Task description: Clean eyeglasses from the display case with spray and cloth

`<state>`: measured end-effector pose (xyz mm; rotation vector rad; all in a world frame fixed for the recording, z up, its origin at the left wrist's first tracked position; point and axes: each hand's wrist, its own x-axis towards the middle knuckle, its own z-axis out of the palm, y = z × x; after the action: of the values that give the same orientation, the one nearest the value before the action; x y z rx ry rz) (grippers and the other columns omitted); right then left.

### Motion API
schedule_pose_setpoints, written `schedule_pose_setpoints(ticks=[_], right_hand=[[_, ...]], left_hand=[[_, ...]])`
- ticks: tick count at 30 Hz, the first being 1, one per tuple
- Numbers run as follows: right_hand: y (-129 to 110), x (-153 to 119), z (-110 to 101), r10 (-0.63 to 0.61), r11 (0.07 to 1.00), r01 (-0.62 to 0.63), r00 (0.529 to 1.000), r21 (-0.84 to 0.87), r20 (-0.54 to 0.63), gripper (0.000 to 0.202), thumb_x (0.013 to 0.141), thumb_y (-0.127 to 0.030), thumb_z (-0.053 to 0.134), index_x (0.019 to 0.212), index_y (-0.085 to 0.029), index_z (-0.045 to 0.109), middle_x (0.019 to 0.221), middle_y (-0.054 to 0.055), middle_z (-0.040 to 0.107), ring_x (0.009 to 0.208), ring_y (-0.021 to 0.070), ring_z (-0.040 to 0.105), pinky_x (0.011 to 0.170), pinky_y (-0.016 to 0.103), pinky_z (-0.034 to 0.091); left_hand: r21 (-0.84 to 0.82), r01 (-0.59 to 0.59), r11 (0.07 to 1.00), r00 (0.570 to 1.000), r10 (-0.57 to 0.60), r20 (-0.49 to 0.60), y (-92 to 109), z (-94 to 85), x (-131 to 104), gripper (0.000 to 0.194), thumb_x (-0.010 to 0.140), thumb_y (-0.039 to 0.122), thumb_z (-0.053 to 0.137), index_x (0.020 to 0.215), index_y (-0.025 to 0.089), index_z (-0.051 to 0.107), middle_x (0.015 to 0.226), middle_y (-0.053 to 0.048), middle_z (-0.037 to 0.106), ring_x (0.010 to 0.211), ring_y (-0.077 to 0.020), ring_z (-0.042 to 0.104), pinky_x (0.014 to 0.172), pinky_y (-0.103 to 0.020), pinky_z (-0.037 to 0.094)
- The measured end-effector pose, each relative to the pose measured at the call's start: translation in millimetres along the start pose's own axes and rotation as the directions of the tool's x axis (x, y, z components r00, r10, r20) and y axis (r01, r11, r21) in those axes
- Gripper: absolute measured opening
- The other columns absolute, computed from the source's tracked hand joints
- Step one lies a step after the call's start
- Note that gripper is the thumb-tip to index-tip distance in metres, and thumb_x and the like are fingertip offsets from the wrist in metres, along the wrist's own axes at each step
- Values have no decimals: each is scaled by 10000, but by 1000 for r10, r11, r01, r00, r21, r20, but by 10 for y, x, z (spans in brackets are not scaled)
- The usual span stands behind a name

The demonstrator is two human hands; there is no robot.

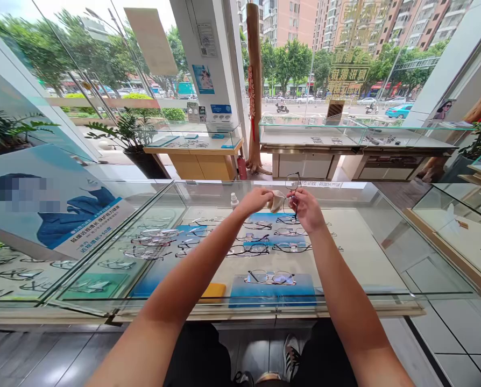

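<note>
Above the far part of the glass display case (pixel 357 231), my right hand (pixel 308 209) pinches a pair of thin-framed eyeglasses (pixel 292 181), held with the lenses one above the other. My left hand (pixel 255 202) is closed on a beige cleaning cloth (pixel 277 201), which hangs just left of the glasses. Cloth and glasses are very close; whether they touch I cannot tell. A small white bottle (pixel 234 200) stands beyond my left wrist. Beneath my forearms, several rows of eyeglasses (pixel 270 277) lie inside the case.
At the left stands a poster board (pixel 55 204) beside more eyeglasses. A yellow case (pixel 213 292) lies near the front edge. Another glass counter (pixel 458 226) is at the right. Farther display counters (pixel 305 141), a tree trunk post (pixel 254 86) and a potted plant (pixel 131 134) line the windows.
</note>
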<state>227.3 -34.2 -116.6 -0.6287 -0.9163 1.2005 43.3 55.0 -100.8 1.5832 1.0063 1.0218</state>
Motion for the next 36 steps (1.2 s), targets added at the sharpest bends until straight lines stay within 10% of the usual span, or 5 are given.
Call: schedule_pose_setpoints(ticks=[4, 10, 28, 36], right_hand=[[-60, -42, 32, -3, 1000, 3, 999, 0, 52, 218, 763, -406, 836, 798, -247, 691, 900, 22, 750, 753, 156, 569, 698, 297, 490], [-129, -84, -2, 88, 996, -92, 976, 9, 199, 179, 780, -350, 821, 831, -207, 727, 881, 39, 723, 829, 157, 615, 724, 264, 493], [-92, -155, -5, 213, 963, -261, 893, 70, 397, 206, 816, -384, 805, 825, -191, 734, 863, 44, 689, 780, 167, 607, 766, 312, 517], [-604, -162, 164, 131, 985, -79, 917, -151, 378, 428, 1003, -638, 629, 1120, -250, 766, 1040, 67, 751, 941, 213, 665, 821, 342, 529]], left_hand=[[255, -250, 934, 961, 272, -55, 72, -31, -270, 299, 808, 177, 758, 1100, 197, 815, 1152, -132, 804, 1125, -339, 705, 1123, -482, 474], [353, -680, 643, 727, 653, 212, 387, -116, -540, 792, 892, 342, 761, 1627, 237, 483, 1654, -146, 550, 1531, -346, 515, 1293, -543, 393], [412, -683, 603, 712, 676, 192, 565, -243, -713, 619, 825, 536, 911, 1337, 245, 721, 1219, -102, 801, 1040, -229, 774, 901, -388, 630], [439, -666, 604, 632, 769, -100, 738, -340, -734, 574, 798, 542, 931, 1235, 218, 749, 1117, -92, 809, 981, -220, 777, 837, -372, 648]])
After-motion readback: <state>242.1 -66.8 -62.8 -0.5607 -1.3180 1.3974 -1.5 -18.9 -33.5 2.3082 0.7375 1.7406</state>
